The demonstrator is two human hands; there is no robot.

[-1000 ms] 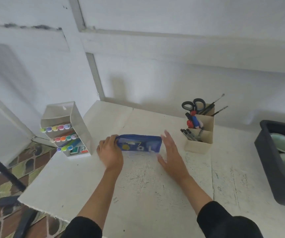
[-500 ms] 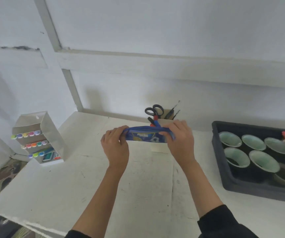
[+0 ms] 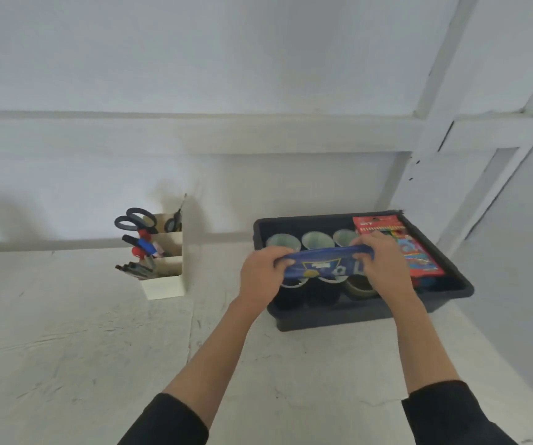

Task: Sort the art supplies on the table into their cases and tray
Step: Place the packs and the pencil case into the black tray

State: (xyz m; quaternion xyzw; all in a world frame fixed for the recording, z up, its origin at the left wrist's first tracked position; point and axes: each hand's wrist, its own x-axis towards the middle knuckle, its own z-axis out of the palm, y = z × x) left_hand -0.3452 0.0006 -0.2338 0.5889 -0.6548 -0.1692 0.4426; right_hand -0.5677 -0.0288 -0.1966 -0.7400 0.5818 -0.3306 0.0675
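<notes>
We are watching the blue pencil case (image 3: pixel 319 264) hanging over the black tray (image 3: pixel 355 314), stretched lengthwise between both hands. The left hand (image 3: pixel 260 271) is pinching the case's left end, its grip closed on the fabric. The right hand (image 3: pixel 385 268) is grasping the right end, fingers curling over the top edge. The case is hovering above the pale-lined cups (image 3: pixel 317 239) standing in the tray; whether it is brushing the near ones, we cannot tell. In the tray's right part a red box of coloured pencils (image 3: pixel 401 248) is lying just beside the right hand. Well apart to the left on the white tabletop (image 3: pixel 82 332), a cream desk organiser (image 3: pixel 164 285) is standing upright. Black-handled scissors (image 3: pixel 135 220) are sticking out toward its far end, red and blue markers (image 3: pixel 145 245) are poking from the middle, and dark pens (image 3: pixel 133 270) are leaning from the near compartment.
</notes>
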